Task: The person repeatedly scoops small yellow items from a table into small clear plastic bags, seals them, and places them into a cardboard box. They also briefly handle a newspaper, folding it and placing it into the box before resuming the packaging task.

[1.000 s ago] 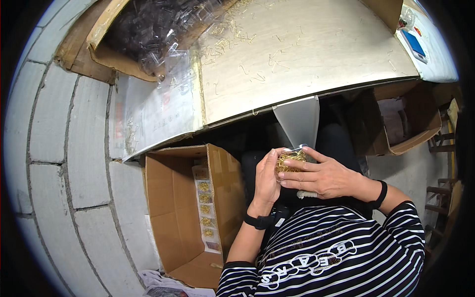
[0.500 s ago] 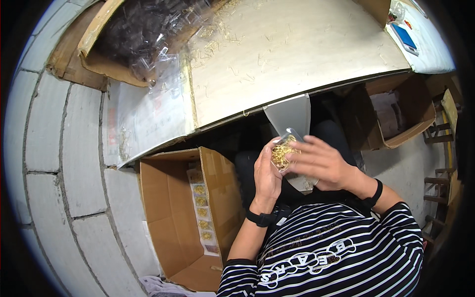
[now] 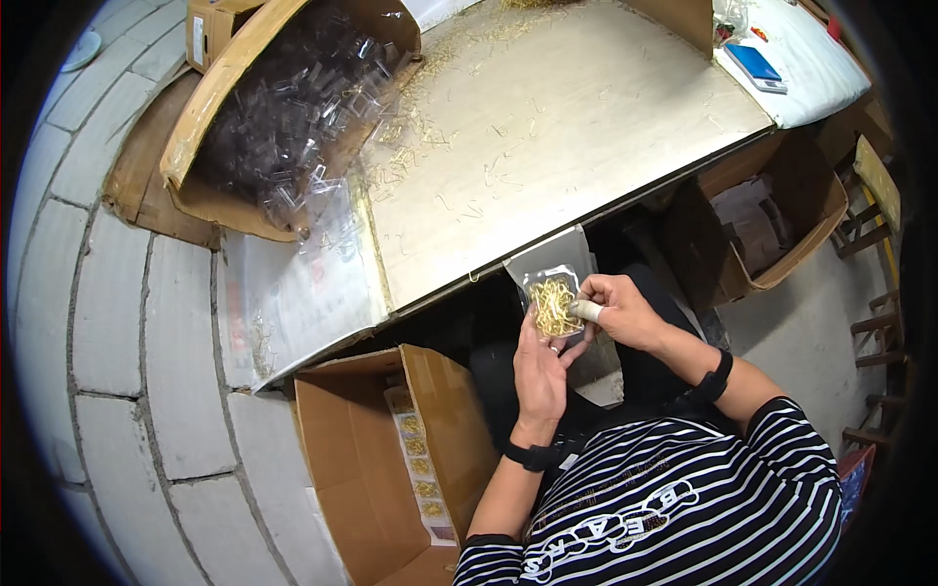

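A small transparent plastic box [image 3: 553,305], filled with thin gold-coloured bent wire pieces, sits above my lap. My left hand [image 3: 540,381] is closed around its lower left side, with fingers reaching underneath. At the right rim, my right hand [image 3: 627,313] is closed, its thumb in a pale wrap and pressed against the box. Whether the right fingertips also pinch a wire piece I cannot make out. Below to the left, a cardboard carton [image 3: 445,430] holds a row of similar filled boxes [image 3: 420,466] along its inner wall.
A pale worktop [image 3: 547,146] with scattered gold wires lies ahead. On its left rests a tipped carton [image 3: 181,146] of transparent plastic boxes [image 3: 293,117]. A blue-topped scale [image 3: 755,66] stands far right. Another open carton [image 3: 743,278] is below the worktop, near wooden stools [image 3: 879,313].
My right hand has gone from a blurred, spread-finger pose over the box to a closed grip at its right edge. The box now faces up more squarely, and the whole view has shifted.
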The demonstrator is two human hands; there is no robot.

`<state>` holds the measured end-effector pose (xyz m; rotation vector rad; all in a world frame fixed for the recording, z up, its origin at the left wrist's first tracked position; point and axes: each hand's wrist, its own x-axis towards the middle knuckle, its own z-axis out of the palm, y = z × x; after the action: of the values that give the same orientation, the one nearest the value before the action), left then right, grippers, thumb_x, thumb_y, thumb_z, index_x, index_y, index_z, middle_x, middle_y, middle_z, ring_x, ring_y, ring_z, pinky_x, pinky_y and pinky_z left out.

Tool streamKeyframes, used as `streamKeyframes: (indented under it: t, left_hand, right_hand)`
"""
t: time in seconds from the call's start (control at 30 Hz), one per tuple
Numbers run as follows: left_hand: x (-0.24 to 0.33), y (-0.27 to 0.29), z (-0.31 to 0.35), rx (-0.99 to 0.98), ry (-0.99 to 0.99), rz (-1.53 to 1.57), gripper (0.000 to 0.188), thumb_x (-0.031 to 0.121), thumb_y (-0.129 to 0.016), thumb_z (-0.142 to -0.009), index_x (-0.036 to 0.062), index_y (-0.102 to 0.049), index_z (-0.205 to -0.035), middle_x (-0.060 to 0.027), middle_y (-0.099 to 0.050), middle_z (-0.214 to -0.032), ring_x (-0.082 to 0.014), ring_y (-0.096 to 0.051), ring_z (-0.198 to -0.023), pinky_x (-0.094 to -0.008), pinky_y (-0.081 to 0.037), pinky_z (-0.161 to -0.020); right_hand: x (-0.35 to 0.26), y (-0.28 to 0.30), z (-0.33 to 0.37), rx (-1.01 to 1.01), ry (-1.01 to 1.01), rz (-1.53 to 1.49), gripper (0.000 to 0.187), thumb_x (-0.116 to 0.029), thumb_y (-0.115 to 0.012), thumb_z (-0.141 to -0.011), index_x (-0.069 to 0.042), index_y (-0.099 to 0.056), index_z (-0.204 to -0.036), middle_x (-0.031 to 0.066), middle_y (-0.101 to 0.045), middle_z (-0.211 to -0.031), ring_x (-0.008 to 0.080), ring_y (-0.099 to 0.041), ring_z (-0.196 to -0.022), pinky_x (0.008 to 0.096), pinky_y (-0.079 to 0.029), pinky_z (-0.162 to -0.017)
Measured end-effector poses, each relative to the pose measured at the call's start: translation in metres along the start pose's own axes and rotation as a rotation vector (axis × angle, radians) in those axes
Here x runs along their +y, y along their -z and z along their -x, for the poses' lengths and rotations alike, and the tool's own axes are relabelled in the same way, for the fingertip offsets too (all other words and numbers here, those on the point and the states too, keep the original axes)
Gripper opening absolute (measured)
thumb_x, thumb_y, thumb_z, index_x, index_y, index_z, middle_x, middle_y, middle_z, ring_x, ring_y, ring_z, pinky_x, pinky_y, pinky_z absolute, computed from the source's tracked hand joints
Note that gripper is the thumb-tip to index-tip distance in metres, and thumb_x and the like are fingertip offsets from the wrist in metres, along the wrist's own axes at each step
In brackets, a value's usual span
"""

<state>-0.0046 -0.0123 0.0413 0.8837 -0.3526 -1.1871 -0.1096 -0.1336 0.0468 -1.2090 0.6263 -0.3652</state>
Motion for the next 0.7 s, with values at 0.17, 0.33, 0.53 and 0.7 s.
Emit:
streamKeyframes:
  t: [0.17,0.33,0.53,0.7]
  left_hand:
    - [0.025,0.029,-0.01,-0.147,0.281,-0.023,0.054,0.042,-0.034,-0.1,-0.0027,-0.045,-0.129,-0.0145,-0.061,-0.111,-0.0214,-0.066,-0.094,-0.034,-0.061,-0.072]
    - [0.026,0.033,-0.016,-0.184,0.295,-0.249,0.048,0.034,-0.039,-0.101,-0.0087,-0.048,-0.122,-0.02,-0.062,-0.106,-0.0298,-0.067,-0.09,-0.0425,-0.061,-0.073]
    - [0.019,0.014,-0.008,-0.012,0.234,-0.258,0.045,0.034,-0.038,-0.101,-0.0056,-0.049,-0.12,-0.0187,-0.064,-0.101,-0.0309,-0.07,-0.078,-0.0302,-0.062,-0.056]
    - [0.014,0.008,-0.006,0.035,0.118,-0.214,0.043,0.033,-0.039,-0.101,-0.0038,-0.05,-0.12,-0.0161,-0.065,-0.097,-0.0256,-0.07,-0.077,-0.0268,-0.06,-0.055]
  right_hand:
    - [-0.014,0.021,0.005,-0.324,-0.018,0.365,0.011,-0.008,-0.064,-0.087,0.002,-0.059,-0.086,0.0045,-0.06,-0.069,0.0092,-0.057,-0.059,0.0253,-0.047,-0.054]
    - [-0.024,0.019,0.006,-0.239,0.021,0.482,0.01,-0.007,-0.066,-0.083,0.003,-0.063,-0.081,0.0056,-0.062,-0.067,0.0109,-0.058,-0.057,0.0263,-0.046,-0.054]
    - [-0.012,0.013,0.005,0.078,0.187,0.491,0.012,-0.008,-0.071,-0.077,0.001,-0.064,-0.079,0.0072,-0.063,-0.069,0.0154,-0.061,-0.063,0.0292,-0.047,-0.058]
    - [-0.018,-0.002,0.009,0.308,0.674,0.981,0.014,-0.005,-0.073,-0.069,-0.003,-0.061,-0.078,0.0074,-0.056,-0.073,0.0231,-0.055,-0.06,0.0321,-0.044,-0.054]
